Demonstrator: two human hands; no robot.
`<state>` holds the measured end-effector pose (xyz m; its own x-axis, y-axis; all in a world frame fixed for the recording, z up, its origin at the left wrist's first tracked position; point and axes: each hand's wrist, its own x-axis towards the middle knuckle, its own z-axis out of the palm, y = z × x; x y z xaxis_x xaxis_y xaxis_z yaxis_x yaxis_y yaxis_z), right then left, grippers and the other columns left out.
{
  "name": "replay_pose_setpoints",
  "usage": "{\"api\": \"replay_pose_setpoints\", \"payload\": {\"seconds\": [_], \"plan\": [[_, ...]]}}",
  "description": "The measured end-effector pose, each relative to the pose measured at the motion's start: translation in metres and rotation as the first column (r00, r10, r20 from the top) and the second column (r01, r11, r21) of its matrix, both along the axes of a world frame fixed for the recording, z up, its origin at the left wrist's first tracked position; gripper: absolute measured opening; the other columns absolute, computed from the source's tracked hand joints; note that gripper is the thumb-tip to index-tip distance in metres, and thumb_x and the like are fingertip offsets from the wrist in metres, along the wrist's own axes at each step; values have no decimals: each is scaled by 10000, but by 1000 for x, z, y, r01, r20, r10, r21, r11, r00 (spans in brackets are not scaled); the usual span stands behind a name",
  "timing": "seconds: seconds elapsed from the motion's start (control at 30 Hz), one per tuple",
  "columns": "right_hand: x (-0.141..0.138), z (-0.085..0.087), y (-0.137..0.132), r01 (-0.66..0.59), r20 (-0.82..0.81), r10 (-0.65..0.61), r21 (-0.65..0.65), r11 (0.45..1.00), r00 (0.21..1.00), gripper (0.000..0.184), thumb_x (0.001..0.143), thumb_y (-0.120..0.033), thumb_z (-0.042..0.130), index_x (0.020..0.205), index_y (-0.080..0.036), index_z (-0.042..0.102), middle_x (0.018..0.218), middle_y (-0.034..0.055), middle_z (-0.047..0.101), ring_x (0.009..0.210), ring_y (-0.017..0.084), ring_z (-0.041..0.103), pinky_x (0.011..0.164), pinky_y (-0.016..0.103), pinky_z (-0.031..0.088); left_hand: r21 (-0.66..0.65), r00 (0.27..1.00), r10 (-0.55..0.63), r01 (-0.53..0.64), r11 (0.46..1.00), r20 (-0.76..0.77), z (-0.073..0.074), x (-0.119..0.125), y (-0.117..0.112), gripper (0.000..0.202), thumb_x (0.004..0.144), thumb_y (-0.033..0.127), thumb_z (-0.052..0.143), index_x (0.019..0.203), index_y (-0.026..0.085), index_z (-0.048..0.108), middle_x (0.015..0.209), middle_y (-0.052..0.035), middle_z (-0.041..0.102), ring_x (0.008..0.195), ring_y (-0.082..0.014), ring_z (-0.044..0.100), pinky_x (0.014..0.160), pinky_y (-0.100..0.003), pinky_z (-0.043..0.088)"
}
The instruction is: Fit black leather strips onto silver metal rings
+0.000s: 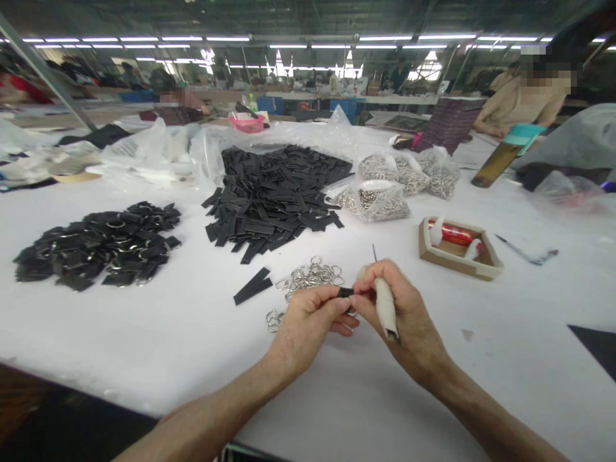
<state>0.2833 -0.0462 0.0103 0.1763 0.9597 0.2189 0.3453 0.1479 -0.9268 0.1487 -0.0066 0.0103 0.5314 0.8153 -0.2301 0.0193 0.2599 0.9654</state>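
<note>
My left hand (pixel 312 317) pinches a short black strip (pixel 345 292) between thumb and fingers, in front of a small heap of metal rings (pixel 312 274). My right hand (pixel 402 314) is closed round an awl (pixel 385 305) with a beige wrapped handle, its thin metal point upward and away from me. The thumb and fingertips of that hand also touch the strip's right end. Whether a ring sits in the strip is mostly hidden by my fingers. Two loose black strips (pixel 253 287) lie left of the rings.
A big pile of black strips (pixel 279 199) lies ahead, with looped pieces carrying rings (pixel 101 247) at left. Bags of rings (pixel 375 200), a cardboard tray (pixel 459 266) with a red roll, thin metal tool (pixel 527 251) and tilted bottle (pixel 505 157) are right. A co-worker (pixel 522 102) sits beyond.
</note>
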Motion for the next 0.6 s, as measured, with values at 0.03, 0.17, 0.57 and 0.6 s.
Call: {"api": "replay_pose_setpoints", "payload": {"seconds": [0.03, 0.17, 0.57, 0.6], "plan": [[0, 0, 0, -1, 15, 1, 3, 1000, 1000, 154, 740, -135, 547, 791, -214, 425, 752, -24, 524, 634, 112, 487, 578, 243, 403, 6, 1000, -5, 5, 1000, 2, 0, 0, 0, 169, 791, 229, 526, 796, 101, 637, 691, -76, 674, 658, -175, 645, 646, -300, 539], [1, -1, -1, 9, 70, -9, 8, 1000, 998, 133, 748, -140, 534, 789, -215, 432, 749, -26, 529, 640, 108, 490, 575, 232, 399, -6, 999, -16, 17, 1000, 35, 0, 0, 1, 148, 775, 196, 534, 844, 118, 639, 714, -58, 665, 677, -175, 643, 616, -285, 537], [0, 2, 0, 33, 94, -34, 3, 999, 995, 144, 724, -103, 533, 747, -209, 438, 656, -41, 523, 583, 101, 492, 524, 215, 393, -22, 1000, 14, -14, 1000, -2, -2, -1, 3, 142, 746, 219, 570, 754, 110, 662, 680, -52, 655, 689, -177, 642, 619, -265, 522], [0, 3, 0, 32, 75, -31, -7, 999, 997, 142, 726, -107, 535, 748, -208, 438, 665, -37, 529, 590, 103, 497, 523, 215, 396, -26, 1000, 18, -18, 1000, -2, -2, -2, 3, 144, 746, 220, 571, 751, 110, 662, 678, -53, 658, 690, -177, 643, 629, -271, 523]]}}
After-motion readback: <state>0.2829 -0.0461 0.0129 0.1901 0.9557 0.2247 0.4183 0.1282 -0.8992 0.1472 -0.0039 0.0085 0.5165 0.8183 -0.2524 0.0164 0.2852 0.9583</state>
